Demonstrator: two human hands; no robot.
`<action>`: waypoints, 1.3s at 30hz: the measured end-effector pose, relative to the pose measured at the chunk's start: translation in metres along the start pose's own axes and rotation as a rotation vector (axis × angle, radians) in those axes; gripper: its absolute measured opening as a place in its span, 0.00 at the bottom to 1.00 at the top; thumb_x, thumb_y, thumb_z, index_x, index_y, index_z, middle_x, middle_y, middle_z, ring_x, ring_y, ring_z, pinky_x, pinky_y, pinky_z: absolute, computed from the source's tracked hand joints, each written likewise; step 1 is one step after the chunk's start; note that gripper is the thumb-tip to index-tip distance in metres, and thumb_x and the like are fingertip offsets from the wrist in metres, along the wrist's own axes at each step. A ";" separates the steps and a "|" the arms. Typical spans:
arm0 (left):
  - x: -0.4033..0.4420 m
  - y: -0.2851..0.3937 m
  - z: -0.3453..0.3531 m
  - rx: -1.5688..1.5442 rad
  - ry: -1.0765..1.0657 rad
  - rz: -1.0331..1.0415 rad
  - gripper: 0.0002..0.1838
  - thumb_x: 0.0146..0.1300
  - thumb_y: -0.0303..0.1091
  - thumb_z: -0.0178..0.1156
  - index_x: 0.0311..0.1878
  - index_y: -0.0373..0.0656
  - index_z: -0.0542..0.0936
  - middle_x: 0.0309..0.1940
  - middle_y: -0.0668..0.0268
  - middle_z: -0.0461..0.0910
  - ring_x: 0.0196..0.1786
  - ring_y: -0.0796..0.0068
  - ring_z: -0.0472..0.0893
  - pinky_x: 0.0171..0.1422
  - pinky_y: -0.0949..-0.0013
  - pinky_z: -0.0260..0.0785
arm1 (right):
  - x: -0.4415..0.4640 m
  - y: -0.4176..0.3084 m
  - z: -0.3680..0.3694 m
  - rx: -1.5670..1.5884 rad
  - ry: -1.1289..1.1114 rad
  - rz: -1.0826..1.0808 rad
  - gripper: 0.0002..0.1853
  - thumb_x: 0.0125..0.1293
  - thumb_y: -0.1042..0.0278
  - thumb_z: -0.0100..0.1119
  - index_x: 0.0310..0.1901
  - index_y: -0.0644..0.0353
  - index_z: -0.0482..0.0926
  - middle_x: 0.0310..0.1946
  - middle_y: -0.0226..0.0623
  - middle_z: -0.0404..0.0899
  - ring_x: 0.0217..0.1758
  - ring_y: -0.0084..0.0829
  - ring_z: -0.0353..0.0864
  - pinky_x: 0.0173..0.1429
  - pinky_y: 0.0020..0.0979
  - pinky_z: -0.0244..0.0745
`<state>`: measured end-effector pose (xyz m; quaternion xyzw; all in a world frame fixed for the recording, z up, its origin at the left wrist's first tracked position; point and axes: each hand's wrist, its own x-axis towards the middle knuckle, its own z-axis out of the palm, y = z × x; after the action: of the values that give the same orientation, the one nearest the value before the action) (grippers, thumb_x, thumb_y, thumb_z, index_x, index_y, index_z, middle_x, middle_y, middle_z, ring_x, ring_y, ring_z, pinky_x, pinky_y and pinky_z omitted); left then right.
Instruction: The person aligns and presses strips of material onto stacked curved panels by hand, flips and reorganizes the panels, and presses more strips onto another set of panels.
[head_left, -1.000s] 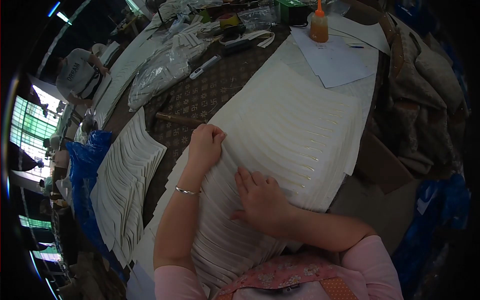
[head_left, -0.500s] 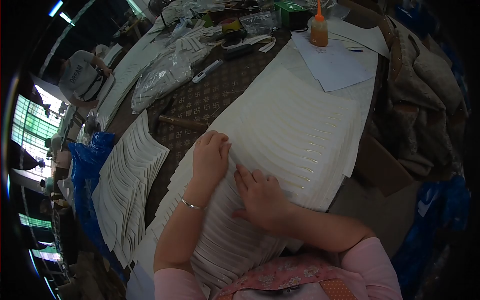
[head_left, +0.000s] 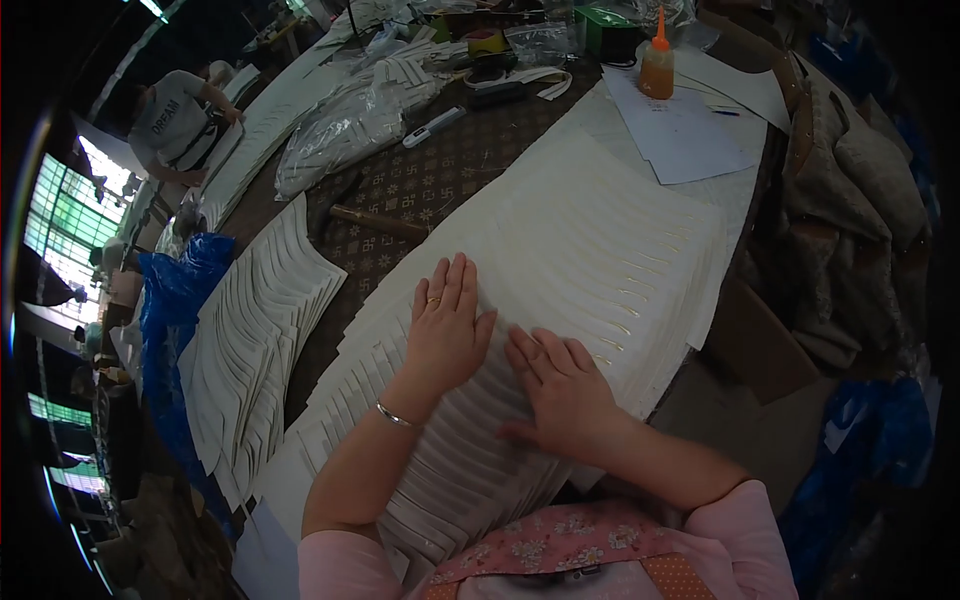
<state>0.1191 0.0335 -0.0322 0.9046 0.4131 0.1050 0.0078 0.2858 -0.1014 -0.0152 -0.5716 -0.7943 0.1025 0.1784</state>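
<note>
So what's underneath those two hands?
The left hand and right hand rest on overlapping pale pieces; shiny streaks show beyond the right hand. The spots directly beneath them are covered, and the overlapping hides whatever lies lower down.

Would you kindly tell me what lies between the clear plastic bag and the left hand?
In the head view: patterned cloth, a wooden handle lying on it, then layered white sheets.

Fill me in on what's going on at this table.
The person's left hand and right hand rest palm down on a broad fan of overlapping off-white sheets. Shiny yellowish streaks run along the fan's right side. A smaller fan of pale sheets lies farther left; an orange-nozzled bottle of amber liquid stands on white paper.
</note>
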 end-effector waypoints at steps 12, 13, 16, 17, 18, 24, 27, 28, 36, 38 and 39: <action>-0.015 -0.007 0.001 -0.442 0.260 -0.014 0.32 0.73 0.41 0.52 0.76 0.40 0.60 0.77 0.52 0.57 0.78 0.48 0.58 0.79 0.44 0.49 | -0.033 -0.014 -0.014 -0.040 -0.060 0.069 0.51 0.60 0.34 0.62 0.71 0.71 0.63 0.74 0.51 0.59 0.79 0.49 0.55 0.80 0.50 0.48; -0.021 -0.009 -0.004 -0.441 0.267 -0.019 0.32 0.73 0.41 0.52 0.76 0.40 0.60 0.77 0.52 0.57 0.78 0.48 0.58 0.79 0.44 0.49 | -0.024 -0.017 -0.009 0.008 -0.025 0.019 0.51 0.60 0.34 0.62 0.71 0.71 0.62 0.75 0.51 0.59 0.79 0.50 0.55 0.80 0.50 0.49; -0.039 -0.008 -0.025 -0.080 0.044 -0.032 0.31 0.73 0.42 0.52 0.77 0.47 0.61 0.78 0.56 0.57 0.78 0.49 0.58 0.79 0.42 0.47 | -0.001 -0.029 0.008 0.055 0.029 -0.079 0.51 0.60 0.34 0.62 0.72 0.71 0.61 0.75 0.51 0.58 0.79 0.49 0.55 0.80 0.50 0.49; -0.043 -0.011 -0.021 -0.040 0.018 0.025 0.31 0.73 0.42 0.51 0.77 0.50 0.61 0.78 0.57 0.58 0.78 0.50 0.58 0.79 0.41 0.47 | 0.004 -0.032 0.013 0.054 0.052 -0.124 0.52 0.60 0.34 0.62 0.72 0.71 0.60 0.76 0.51 0.57 0.79 0.47 0.54 0.80 0.49 0.48; -0.048 -0.014 -0.017 -0.002 -0.010 0.079 0.30 0.73 0.43 0.51 0.77 0.52 0.62 0.78 0.59 0.59 0.78 0.51 0.58 0.79 0.41 0.47 | 0.007 -0.034 0.015 0.054 0.042 -0.138 0.52 0.60 0.34 0.62 0.72 0.71 0.60 0.76 0.51 0.57 0.79 0.47 0.54 0.80 0.49 0.48; -0.050 -0.011 -0.014 -0.026 0.080 0.059 0.28 0.73 0.44 0.51 0.75 0.52 0.66 0.76 0.60 0.63 0.78 0.55 0.61 0.80 0.43 0.47 | -0.005 -0.035 0.006 -0.043 -0.137 -0.151 0.57 0.55 0.29 0.63 0.73 0.70 0.59 0.76 0.48 0.57 0.81 0.40 0.53 0.81 0.47 0.44; -0.049 -0.010 -0.014 -0.056 0.078 0.039 0.28 0.74 0.45 0.50 0.75 0.52 0.66 0.75 0.60 0.63 0.78 0.56 0.61 0.80 0.44 0.46 | -0.027 -0.036 -0.008 -0.038 -0.213 -0.114 0.57 0.54 0.30 0.65 0.73 0.70 0.59 0.76 0.48 0.56 0.81 0.42 0.52 0.81 0.48 0.44; -0.050 -0.010 -0.014 -0.064 0.082 0.025 0.28 0.74 0.45 0.50 0.75 0.52 0.66 0.75 0.60 0.63 0.78 0.56 0.61 0.80 0.44 0.46 | -0.035 -0.036 -0.012 -0.048 -0.224 -0.099 0.58 0.53 0.30 0.65 0.73 0.71 0.59 0.77 0.49 0.56 0.81 0.43 0.52 0.81 0.48 0.44; -0.053 -0.010 -0.013 -0.038 0.094 0.044 0.29 0.74 0.47 0.50 0.75 0.50 0.65 0.77 0.57 0.59 0.79 0.52 0.57 0.80 0.43 0.46 | -0.084 -0.030 -0.034 -0.087 -0.281 -0.051 0.56 0.55 0.30 0.65 0.72 0.71 0.61 0.76 0.51 0.57 0.81 0.47 0.53 0.80 0.49 0.48; -0.054 -0.009 -0.020 -0.097 0.126 0.030 0.29 0.74 0.47 0.50 0.75 0.50 0.65 0.78 0.55 0.57 0.79 0.51 0.56 0.80 0.43 0.47 | -0.092 -0.027 -0.040 -0.087 -0.282 -0.058 0.52 0.58 0.35 0.64 0.71 0.71 0.61 0.75 0.52 0.59 0.79 0.48 0.56 0.79 0.50 0.50; -0.055 -0.007 -0.022 -0.149 0.154 0.022 0.29 0.74 0.47 0.51 0.75 0.50 0.65 0.78 0.54 0.55 0.79 0.49 0.56 0.79 0.42 0.48 | -0.090 -0.027 -0.040 -0.092 -0.286 -0.059 0.52 0.58 0.35 0.64 0.71 0.71 0.61 0.75 0.52 0.59 0.79 0.48 0.56 0.79 0.50 0.50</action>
<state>0.0744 -0.0043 -0.0217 0.8953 0.3935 0.2046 0.0421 0.3036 -0.1974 0.0161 -0.5354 -0.8318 0.1412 0.0400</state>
